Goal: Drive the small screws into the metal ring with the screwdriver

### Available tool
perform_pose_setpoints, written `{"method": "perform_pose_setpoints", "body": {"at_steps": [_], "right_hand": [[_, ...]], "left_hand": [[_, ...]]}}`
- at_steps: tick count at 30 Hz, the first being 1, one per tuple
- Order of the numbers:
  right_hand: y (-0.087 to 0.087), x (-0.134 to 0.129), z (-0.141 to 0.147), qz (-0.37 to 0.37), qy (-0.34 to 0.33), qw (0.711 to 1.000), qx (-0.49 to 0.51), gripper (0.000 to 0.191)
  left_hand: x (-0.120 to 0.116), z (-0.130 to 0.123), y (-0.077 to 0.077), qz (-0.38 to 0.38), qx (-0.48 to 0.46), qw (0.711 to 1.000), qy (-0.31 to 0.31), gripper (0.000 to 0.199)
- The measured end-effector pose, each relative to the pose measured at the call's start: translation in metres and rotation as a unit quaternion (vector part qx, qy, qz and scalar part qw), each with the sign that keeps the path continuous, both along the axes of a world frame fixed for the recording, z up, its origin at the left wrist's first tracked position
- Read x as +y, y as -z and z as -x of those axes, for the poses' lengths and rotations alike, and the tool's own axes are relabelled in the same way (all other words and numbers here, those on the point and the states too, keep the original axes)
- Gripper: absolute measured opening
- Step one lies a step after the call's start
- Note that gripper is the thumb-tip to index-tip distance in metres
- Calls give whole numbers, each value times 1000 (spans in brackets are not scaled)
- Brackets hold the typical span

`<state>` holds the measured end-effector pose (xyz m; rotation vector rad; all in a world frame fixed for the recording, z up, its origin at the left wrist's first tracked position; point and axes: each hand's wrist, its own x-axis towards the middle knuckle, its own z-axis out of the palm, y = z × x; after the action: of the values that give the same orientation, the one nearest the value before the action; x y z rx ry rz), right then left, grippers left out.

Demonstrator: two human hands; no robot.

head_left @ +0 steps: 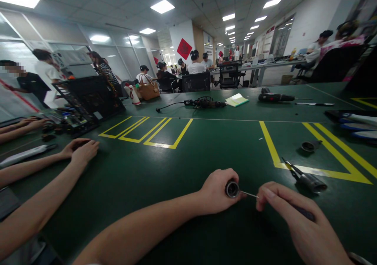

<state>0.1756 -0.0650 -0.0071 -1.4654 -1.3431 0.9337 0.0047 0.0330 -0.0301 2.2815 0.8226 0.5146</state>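
My left hand (219, 192) is wrapped round a dark cylindrical metal part (232, 189), whose round open end faces me. In my right hand (290, 208) is a screwdriver (304, 213); its dark handle lies in the palm and its thin shaft points left. The shaft's tip meets the side of the metal part near my left fingers, but the exact contact point is hidden. Right of my hands, a grey metal housing (313, 181) with a dark pronged end lies on the green table (165, 170). A smaller round metal piece (309, 146) sits beyond it.
Yellow tape outlines (160, 145) mark the table. Farther back lie a corded black tool (206, 102), a notepad (236, 100), a power drill (275, 96) and a pen (314, 103). At left, another person's hands (81, 151) rest near a black rack (91, 100).
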Motion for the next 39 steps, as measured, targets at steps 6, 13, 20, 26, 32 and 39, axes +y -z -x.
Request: {"method": "perform_pose_setpoints", "body": {"at_steps": [6,13,20,26,32,39], "right_hand": [[-9,-2,5,-59,-48,996,-36,33],[6,6,-3,31,4,998,60,37],[13,4,-5,35,-17,995,94,35],[11,-2,-6,0,-37,996,82,34],[9,-2,-4,4,-49,996,74,34],[12,0,-2,26,-5,992,123,33]], "left_hand": [[2,-1,5,-56,0,998,36,24],[0,-2,3,-63,9,998,24,23],[0,0,2,-29,-24,999,16,23],[1,1,2,60,-88,994,11,31],[2,0,0,59,-130,989,36,28],[2,-1,3,42,-131,990,31,28]]}}
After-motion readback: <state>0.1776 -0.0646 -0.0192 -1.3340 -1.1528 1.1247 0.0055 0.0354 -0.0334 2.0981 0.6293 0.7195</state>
